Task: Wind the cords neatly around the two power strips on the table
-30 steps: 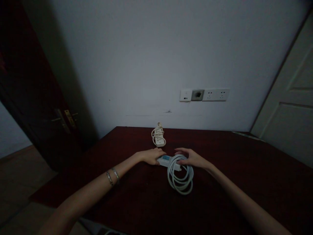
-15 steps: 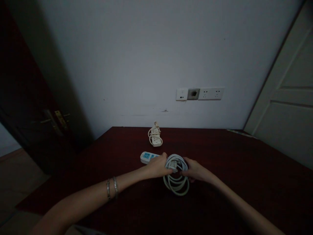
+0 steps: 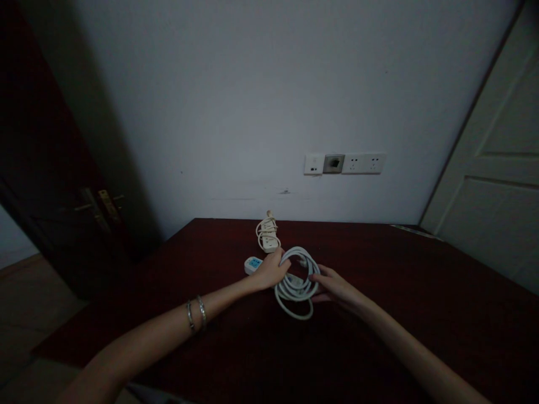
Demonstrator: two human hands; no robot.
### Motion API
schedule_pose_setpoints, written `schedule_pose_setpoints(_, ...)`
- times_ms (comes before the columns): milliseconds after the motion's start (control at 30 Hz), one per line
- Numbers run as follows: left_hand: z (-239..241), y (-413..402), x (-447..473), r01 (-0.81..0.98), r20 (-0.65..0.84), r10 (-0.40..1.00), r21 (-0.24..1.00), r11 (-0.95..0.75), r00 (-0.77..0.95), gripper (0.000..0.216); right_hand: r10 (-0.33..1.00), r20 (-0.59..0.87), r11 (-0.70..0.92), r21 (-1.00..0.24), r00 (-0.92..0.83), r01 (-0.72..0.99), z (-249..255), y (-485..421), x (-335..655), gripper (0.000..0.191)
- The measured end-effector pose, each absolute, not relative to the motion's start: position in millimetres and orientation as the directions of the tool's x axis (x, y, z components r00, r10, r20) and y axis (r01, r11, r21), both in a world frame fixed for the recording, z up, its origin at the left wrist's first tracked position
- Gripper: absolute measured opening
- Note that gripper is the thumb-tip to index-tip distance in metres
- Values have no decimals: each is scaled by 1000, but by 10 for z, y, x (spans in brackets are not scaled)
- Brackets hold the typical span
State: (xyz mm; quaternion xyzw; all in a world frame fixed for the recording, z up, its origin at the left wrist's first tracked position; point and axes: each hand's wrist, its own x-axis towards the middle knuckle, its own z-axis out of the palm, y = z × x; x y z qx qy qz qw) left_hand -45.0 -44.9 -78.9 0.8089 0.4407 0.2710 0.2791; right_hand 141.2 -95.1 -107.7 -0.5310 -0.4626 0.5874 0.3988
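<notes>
A white power strip point(image 3: 253, 264) with blue sockets lies on the dark red table point(image 3: 421, 314). Its grey-white cable coil point(image 3: 295, 286) rests just right of it. My left hand point(image 3: 269, 272), with two bracelets on the wrist, is closed round the left side of the coil, partly covering the strip. My right hand point(image 3: 332, 286) grips the coil's right side, fingers curled on the loops.
A second, cream power strip point(image 3: 268, 233) wrapped in its cord lies farther back near the wall. Wall sockets point(image 3: 344, 164) sit above the table. A dark door point(image 3: 50, 185) stands at the left, a white door point(image 3: 497, 185) at the right.
Both hands moved from resting on the strip and coil to gripping the coil. The coil shifted left and farther from me, and the strip's blue end came into view.
</notes>
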Motion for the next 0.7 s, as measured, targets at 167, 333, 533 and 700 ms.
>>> schedule_pose_setpoints(167,-803,-442,-383,128,100,908,978,-165,406,6,946,-280,-275,-960,-161,52,-1034,-964,1324,33)
schedule_pose_setpoints(333,-745,-443,-373,-138,-89,887,976,168,453,15,968,-232,-236,-971,-100,-27,-1009,-921,1369,30)
schedule_pose_setpoints(533,-673,-308,-415,-101,-174,822,958,269,542,18,989,-134,-144,-973,-65,-178,-969,-897,1360,41)
schedule_pose_setpoints(700,-518,-130,-465,163,-114,752,987,9,649,20,1000,-6,-2,-992,29,-127,-921,-734,1315,50)
